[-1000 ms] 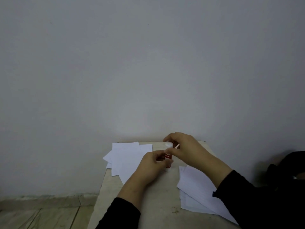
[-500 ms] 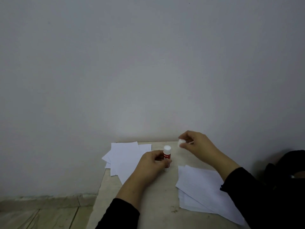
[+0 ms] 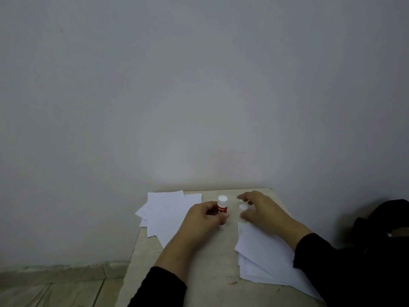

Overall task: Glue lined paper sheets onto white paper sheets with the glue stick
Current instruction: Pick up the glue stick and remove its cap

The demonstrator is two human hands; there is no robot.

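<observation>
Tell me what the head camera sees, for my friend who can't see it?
A left hand holds an upright red-and-white glue stick on a beige table. The right hand hovers over its small white cap. Plain white sheets lie left, lined sheets right.

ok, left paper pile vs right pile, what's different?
The left pile looks plain white and lies uncovered beside the left hand; the right pile shows faint lines and is partly under the right hand and its sleeve. Both lie fanned loosely, flat on the table.
</observation>
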